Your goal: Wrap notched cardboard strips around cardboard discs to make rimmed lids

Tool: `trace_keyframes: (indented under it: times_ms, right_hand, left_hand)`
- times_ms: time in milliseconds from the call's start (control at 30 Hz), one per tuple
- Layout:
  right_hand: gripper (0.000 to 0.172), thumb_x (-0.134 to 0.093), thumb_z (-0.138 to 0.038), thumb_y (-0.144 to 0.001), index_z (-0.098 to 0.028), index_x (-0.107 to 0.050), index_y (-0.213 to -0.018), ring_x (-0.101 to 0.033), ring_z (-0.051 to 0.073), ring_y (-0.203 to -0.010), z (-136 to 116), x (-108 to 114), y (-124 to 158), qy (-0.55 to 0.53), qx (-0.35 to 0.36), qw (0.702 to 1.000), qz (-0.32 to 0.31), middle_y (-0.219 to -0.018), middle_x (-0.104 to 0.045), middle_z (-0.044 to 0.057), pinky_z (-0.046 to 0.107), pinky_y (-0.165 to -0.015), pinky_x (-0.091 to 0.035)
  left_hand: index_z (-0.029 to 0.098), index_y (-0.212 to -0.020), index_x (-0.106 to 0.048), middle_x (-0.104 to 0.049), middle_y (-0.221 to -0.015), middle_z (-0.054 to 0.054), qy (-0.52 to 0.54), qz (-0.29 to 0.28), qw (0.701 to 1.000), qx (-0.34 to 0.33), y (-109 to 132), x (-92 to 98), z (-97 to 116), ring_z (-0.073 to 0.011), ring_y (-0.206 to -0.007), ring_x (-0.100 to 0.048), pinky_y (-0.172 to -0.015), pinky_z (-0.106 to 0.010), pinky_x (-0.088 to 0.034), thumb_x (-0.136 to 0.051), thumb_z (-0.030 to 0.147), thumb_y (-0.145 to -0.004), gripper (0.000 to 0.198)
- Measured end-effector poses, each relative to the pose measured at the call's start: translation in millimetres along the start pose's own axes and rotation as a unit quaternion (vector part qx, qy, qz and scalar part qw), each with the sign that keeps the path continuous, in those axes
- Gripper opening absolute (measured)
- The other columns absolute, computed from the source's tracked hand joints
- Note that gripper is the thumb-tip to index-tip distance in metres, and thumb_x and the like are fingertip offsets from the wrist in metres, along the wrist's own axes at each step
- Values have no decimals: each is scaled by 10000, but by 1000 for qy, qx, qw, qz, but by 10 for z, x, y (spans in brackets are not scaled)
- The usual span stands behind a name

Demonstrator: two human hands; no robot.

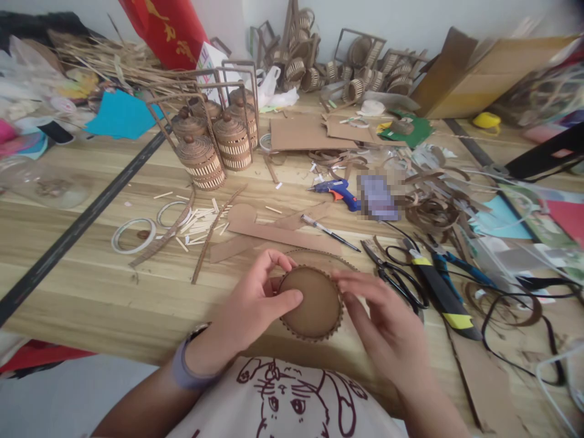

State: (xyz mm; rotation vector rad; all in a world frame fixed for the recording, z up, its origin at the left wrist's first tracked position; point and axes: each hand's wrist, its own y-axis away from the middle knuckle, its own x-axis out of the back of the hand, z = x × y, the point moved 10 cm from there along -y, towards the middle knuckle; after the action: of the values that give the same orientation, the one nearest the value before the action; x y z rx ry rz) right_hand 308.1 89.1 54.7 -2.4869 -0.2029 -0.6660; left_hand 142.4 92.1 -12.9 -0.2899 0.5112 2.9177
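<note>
A round cardboard disc with a raised corrugated rim is held up at the table's front edge. On its left side my left hand is closed, the thumb lying on the disc's face and the fingers behind the rim. The fingertips of my right hand pinch at the rim's upper right; they are slightly blurred. Just behind the disc lie a thin corrugated strip and flat cardboard strips. A pen rests across the cardboard.
Scissors, a yellow-and-black utility knife and pliers lie at right. A blue glue gun sits farther back. At left are tape rolls, small sticks and several lidded baskets with tall handles.
</note>
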Motion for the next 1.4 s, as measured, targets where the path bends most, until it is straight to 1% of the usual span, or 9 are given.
trace_keyframes:
  times_ms: [100, 233, 367, 467, 567, 633, 900, 1133, 1400]
  right_hand:
    - [153, -580, -255, -920, -242, -677, -1037, -715, 161, -747, 329, 17, 78, -33, -161, 985, 53, -916, -758, 41, 263, -635, -586]
    - [166, -664, -341, -834, -196, -716, -895, -661, 150, -559, 400, -93, 94, -68, -224, 972, 28, -682, -729, 23, 227, -477, -527]
    - [146, -652, -322, -829, -195, -723, -842, -626, 140, -523, 348, -90, 70, -30, -219, 975, 12, -656, -711, 20, 226, -452, -491]
    - [119, -628, -283, -846, -206, -719, -855, -628, 140, -546, 227, -104, 40, -4, -175, 984, -13, -680, -709, 14, 236, -492, -504]
    - [116, -604, -229, -856, -229, -717, -882, -641, 138, -584, 70, -158, 0, 16, -120, 991, -55, -678, -684, -5, 233, -533, -518]
    - [129, -596, -208, -857, -237, -716, -895, -634, 131, -570, 14, -192, -23, 26, -107, 991, -81, -647, -655, -20, 227, -534, -517]
    - [163, -575, -189, -886, -248, -724, -921, -652, 114, -590, -39, -288, -49, 10, -118, 980, -159, -705, -679, -21, 200, -520, -504]
    - [137, -587, -210, -854, -228, -723, -851, -653, 129, -582, 12, -258, 0, -21, -165, 979, -121, -656, -663, -11, 203, -460, -476]
    - [124, -612, -254, -835, -202, -725, -835, -618, 126, -540, 141, -244, 115, -47, -236, 968, -75, -663, -673, 3, 221, -479, -486]
  left_hand:
    - [248, -1060, -481, -571, -956, 6, -80, 49, 995, -23, 13, 37, 51, -122, -688, -550, -583, -235, -458, -648, 218, -783, 325]
    - [260, -1166, -511, -558, -1018, -16, -146, 33, 988, -48, 19, -28, 67, -141, -755, -564, -630, -255, -468, -597, 170, -797, 389]
    - [243, -1066, -561, -583, -903, 4, -140, -18, 990, -16, -3, -78, -10, -156, -786, -561, -684, -265, -462, -610, 279, -851, 223]
    - [243, -1025, -575, -607, -865, 5, 11, -60, 994, 86, 0, -150, -187, -166, -765, -592, -687, -287, -481, -571, 519, -878, 313]
    - [237, -1014, -625, -648, -810, -15, 178, -177, 939, 233, 151, -481, -383, -200, -759, -654, -700, -331, -506, -521, 616, -864, 421]
    - [225, -967, -674, -669, -772, -27, 217, -232, 904, 285, 258, -644, -429, -199, -746, -669, -665, -303, -493, -545, 585, -855, 399]
    - [236, -1013, -713, -709, -716, -40, 244, -244, 888, 304, 283, -726, -502, -208, -698, -674, -609, -287, -450, -552, 437, -824, 320]
    - [188, -1057, -703, -691, -672, -43, 234, -258, 881, 320, 315, -743, -533, -213, -653, -657, -612, -298, -448, -500, 417, -786, 409]
    - [124, -933, -723, -712, -722, -84, 249, -263, 876, 319, 325, -748, -615, -173, -623, -623, -622, -268, -462, -445, 419, -798, 428]
